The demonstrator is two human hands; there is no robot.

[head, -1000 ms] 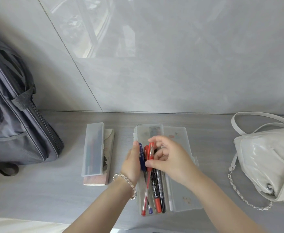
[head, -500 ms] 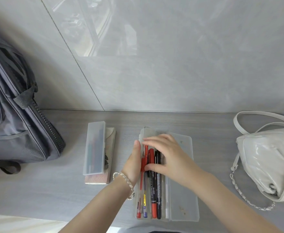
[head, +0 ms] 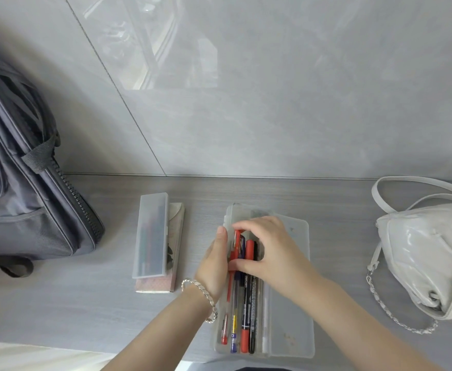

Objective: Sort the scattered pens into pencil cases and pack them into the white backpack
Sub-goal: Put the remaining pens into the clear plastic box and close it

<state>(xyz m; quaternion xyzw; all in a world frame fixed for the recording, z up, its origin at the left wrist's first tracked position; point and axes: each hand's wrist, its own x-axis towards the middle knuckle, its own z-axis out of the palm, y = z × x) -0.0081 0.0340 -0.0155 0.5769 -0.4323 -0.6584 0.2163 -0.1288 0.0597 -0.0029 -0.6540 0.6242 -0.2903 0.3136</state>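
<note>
A translucent pencil case [head: 291, 330] lies open at the middle of the grey table, its lid flat to the right. Several pens [head: 242, 311], red, blue and black, lie side by side in its left tray. My right hand [head: 273, 247] arches over the pens' upper ends, thumb and curled fingers gripping them. With straight fingers, my left hand [head: 214, 266] rests against the case's left wall; a bracelet is on its wrist. The white backpack [head: 428, 253] lies at the right edge, with its strap and chain loose on the table.
A closed translucent pencil case [head: 151, 239] holding pens lies on a pink patterned flat case [head: 156, 286] to the left. A large grey backpack [head: 18, 199] fills the far left. A tiled wall rises right behind the table.
The bundle of pens, held up and tilted a second ago, now lies flat in the case's tray. My right hand has lowered onto them; my left hand has stayed at the case's side.
</note>
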